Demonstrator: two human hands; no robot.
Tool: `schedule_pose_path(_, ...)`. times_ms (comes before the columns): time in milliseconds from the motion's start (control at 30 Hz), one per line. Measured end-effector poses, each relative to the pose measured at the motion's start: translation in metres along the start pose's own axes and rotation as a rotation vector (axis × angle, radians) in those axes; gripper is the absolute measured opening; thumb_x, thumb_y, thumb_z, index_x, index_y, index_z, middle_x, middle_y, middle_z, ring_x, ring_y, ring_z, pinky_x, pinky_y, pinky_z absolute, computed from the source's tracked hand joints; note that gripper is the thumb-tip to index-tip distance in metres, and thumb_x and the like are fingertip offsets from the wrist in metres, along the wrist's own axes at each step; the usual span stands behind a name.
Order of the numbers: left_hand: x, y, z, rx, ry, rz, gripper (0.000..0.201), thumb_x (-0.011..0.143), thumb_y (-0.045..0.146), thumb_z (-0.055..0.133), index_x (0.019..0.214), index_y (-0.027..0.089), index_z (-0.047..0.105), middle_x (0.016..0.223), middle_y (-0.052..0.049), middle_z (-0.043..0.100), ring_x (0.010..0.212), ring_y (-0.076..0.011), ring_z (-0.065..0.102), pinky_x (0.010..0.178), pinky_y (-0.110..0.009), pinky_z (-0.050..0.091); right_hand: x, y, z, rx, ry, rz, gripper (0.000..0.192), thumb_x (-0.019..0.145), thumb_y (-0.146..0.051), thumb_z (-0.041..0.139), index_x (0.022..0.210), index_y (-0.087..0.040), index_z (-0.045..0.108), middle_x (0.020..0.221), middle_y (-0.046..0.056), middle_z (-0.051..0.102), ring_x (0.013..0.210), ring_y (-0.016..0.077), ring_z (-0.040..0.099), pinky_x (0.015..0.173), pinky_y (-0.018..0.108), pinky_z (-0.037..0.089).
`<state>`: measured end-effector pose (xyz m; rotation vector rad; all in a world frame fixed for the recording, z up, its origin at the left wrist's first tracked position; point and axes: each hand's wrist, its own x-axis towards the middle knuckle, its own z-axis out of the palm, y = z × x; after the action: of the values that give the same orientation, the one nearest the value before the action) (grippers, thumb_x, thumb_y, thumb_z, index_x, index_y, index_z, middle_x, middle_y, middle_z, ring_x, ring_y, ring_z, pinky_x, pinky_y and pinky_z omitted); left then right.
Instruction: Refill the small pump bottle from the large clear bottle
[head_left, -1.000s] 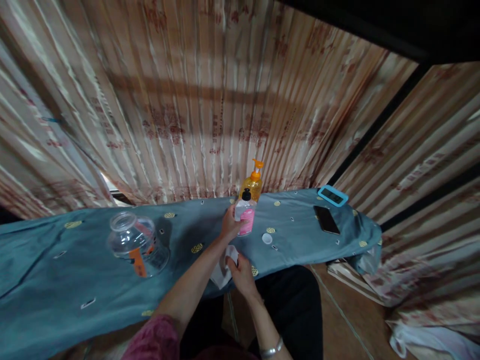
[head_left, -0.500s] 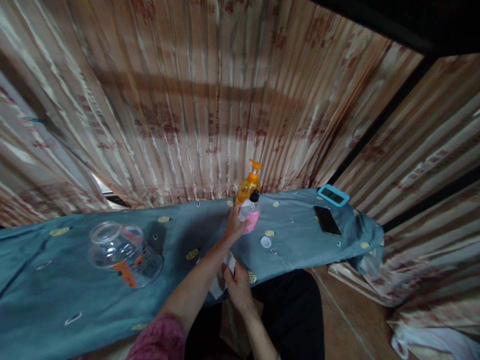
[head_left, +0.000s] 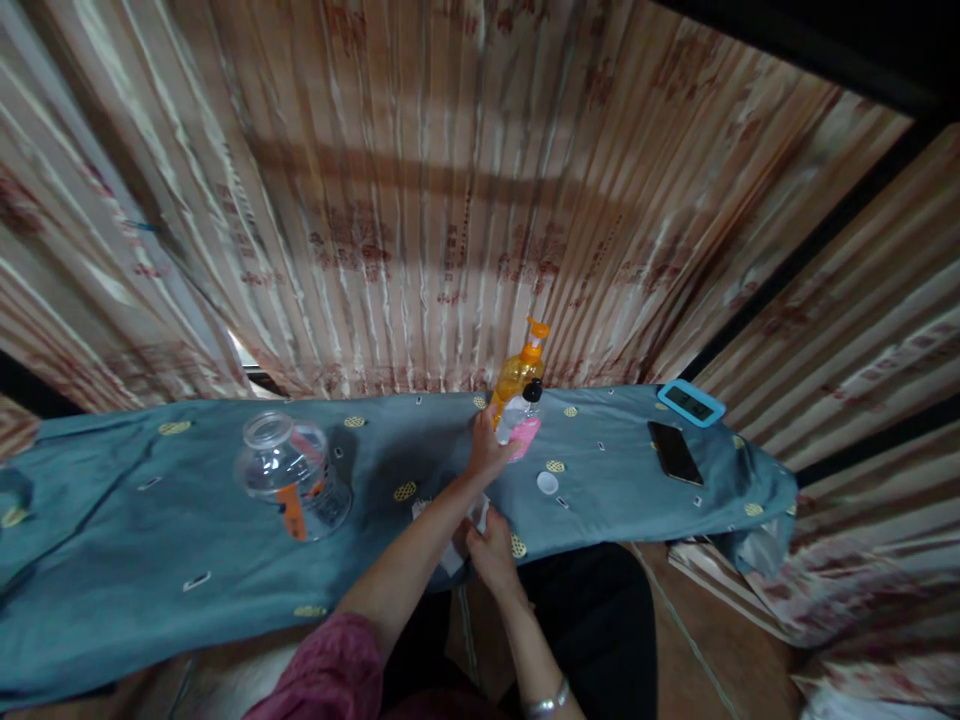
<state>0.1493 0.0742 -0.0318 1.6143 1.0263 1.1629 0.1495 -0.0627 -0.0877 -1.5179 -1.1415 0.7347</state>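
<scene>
My left hand is closed around the lower side of a clear bottle with a pink label and a black cap. Right behind it stands an amber pump bottle with an orange pump head. Nearer my lap, my right hand grips a crumpled white tissue, part of which lies under my left forearm. A small white round lid rests on the cloth just right of the clear bottle.
A large clear plastic jar with an orange label stands at the left on the blue-green cloth. To the right lie a dark phone and a blue-framed digital clock. Patterned curtains hang behind.
The view has swung a little to the left, so everything appears farther right. Both hands keep their hold on the bottle and the tissue.
</scene>
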Motion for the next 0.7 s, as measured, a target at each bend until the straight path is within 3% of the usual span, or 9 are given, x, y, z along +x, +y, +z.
schedule_pose_path(133,-0.036,-0.001,-0.039,-0.050,0.040,0.047,0.069,0.074,0.033,0.083,0.135,0.023,0.052,0.145,-0.016,0.057,0.138,-0.0334,0.055,0.115,-0.052,0.045,0.014,-0.002,-0.002,-0.036,-0.031,0.038,0.034,0.077,-0.032,0.060,0.103,-0.015,0.074,0.098,0.015,0.081,0.095,0.0325,0.077,0.085,0.043,0.059)
schedule_pose_path(267,-0.095,-0.006,-0.093,-0.050,0.086,0.060,0.058,0.082,0.034,0.075,0.136,0.025,0.054,0.142,-0.012,0.062,0.134,-0.0286,0.060,0.111,-0.050,0.051,0.027,-0.003,-0.001,-0.042,-0.077,0.039,0.034,0.079,-0.035,0.062,0.105,-0.016,0.074,0.102,0.013,0.081,0.098,0.0301,0.077,0.089,0.040,0.058)
schedule_pose_path(433,-0.168,-0.014,-0.155,0.017,0.130,-0.018,0.052,0.085,0.044,0.074,0.131,0.024,0.060,0.132,-0.012,0.068,0.124,-0.0279,0.067,0.108,-0.050,0.055,0.035,-0.009,0.015,-0.051,-0.154,0.025,0.038,0.088,-0.043,0.059,0.108,-0.014,0.073,0.101,0.012,0.082,0.091,0.0265,0.079,0.078,0.035,0.061)
schedule_pose_path(500,-0.191,-0.016,-0.175,0.055,0.161,-0.067,0.050,0.085,0.046,0.073,0.129,0.024,0.061,0.129,-0.011,0.069,0.120,-0.0274,0.070,0.106,-0.049,0.058,0.035,-0.012,0.014,-0.102,-0.133,0.002,0.040,0.090,-0.046,0.057,0.111,-0.015,0.073,0.104,0.012,0.081,0.094,0.0265,0.078,0.080,0.035,0.061)
schedule_pose_path(600,-0.216,-0.018,-0.204,0.102,0.211,-0.118,0.050,0.085,0.050,0.073,0.127,0.025,0.062,0.126,-0.010,0.069,0.112,-0.0262,0.072,0.102,-0.048,0.060,0.034,-0.012,-0.007,-0.247,-0.026,-0.043,0.046,0.087,-0.047,0.062,0.118,-0.014,0.070,0.117,0.018,0.077,0.109,0.0310,0.074,0.096,0.042,0.057)
schedule_pose_path(700,-0.226,-0.017,-0.232,0.185,0.284,-0.127,0.054,0.084,0.057,0.073,0.126,0.025,0.062,0.121,-0.009,0.068,0.107,-0.0263,0.072,0.102,-0.051,0.060,0.032,-0.007,-0.046,-0.410,0.112,-0.073,0.057,0.089,-0.046,0.060,0.134,-0.011,0.061,0.138,0.025,0.065,0.131,0.0360,0.062,0.111,0.052,0.046)
